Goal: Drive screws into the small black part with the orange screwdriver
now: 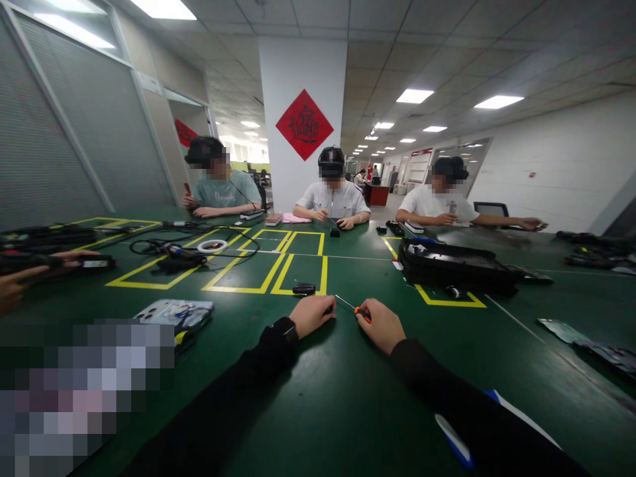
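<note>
In the head view, my right hand [382, 326] grips a screwdriver [363, 314] with an orange and black handle. Its thin metal shaft points left and away, towards my left hand [311, 316]. The fingers of that left hand are curled around a small black part [329, 309], mostly hidden by them. I cannot tell whether the screwdriver tip touches it. Just beyond my left hand lies a black, rounded oblong piece [303, 289] on the green tabletop [338, 404].
A black open case [450, 265] stands to the right. Cables [142, 246] and a white ring [212, 246] lie left, inside yellow tape outlines. A phone-like item [173, 311] rests nearer. Co-workers sit opposite; another person's hand [69, 258] reaches in from the left.
</note>
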Available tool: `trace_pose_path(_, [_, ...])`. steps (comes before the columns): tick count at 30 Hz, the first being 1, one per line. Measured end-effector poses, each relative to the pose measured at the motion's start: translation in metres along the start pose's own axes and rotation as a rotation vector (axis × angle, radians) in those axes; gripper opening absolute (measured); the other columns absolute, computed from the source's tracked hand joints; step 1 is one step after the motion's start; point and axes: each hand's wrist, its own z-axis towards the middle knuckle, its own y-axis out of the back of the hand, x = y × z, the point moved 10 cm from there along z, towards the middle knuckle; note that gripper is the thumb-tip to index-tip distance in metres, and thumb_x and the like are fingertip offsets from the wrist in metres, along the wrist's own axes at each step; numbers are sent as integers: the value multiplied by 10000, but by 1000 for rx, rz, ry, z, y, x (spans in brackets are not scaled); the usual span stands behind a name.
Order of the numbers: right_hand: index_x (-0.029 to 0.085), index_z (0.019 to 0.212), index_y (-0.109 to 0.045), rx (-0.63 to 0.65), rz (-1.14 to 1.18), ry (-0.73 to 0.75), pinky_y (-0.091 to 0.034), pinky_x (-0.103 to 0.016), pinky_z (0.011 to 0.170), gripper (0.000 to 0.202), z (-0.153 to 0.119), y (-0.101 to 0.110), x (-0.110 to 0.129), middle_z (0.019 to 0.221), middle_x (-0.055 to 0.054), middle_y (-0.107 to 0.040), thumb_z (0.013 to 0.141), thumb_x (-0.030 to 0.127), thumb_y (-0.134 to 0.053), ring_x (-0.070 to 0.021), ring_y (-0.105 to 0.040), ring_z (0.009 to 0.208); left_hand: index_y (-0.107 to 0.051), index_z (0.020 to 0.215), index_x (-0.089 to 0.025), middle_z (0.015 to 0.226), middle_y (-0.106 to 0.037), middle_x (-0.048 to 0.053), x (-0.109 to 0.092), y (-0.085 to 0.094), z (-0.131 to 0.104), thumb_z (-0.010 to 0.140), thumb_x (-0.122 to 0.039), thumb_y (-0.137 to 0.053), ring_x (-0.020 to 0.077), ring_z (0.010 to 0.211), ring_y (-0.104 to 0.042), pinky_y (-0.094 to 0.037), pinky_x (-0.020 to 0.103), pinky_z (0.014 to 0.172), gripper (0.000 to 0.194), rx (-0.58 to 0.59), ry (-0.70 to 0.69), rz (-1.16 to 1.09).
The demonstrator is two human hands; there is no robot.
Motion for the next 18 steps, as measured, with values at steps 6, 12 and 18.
trace_pose_path(6, [201, 783, -522, -7, -80, 21, -326, -226, 580, 158, -2, -1, 8, 798, -29, -532, 785, 344, -457, -134, -499, 710, -543, 845, -213, 800, -577, 13, 8, 1, -1, 724, -350, -543, 143, 755, -530, -379, 231, 670, 183, -40, 41, -106])
trace_pose_path(12, [201, 849, -524, -60, 26, 70, -371, -275, 663, 169, -2, 8, 16, 865, -67, -519, 763, 343, -496, -185, -494, 782, -556, 874, -194, 770, -586, 21, 25, 17, -4, 694, -401, -562, 142, 713, -538, -407, 261, 693, 275, -202, 172, -459])
trace_pose_path(18, [184, 1054, -483, -113, 162, 338, -344, -386, 844, 299, -9, 29, 64, 1038, -101, -503, 759, 234, -491, -239, -444, 974, -427, 1043, -150, 823, -596, 68, 33, 16, -7, 790, -494, -367, 100, 608, -550, -438, 230, 571, 431, -447, 353, -1260])
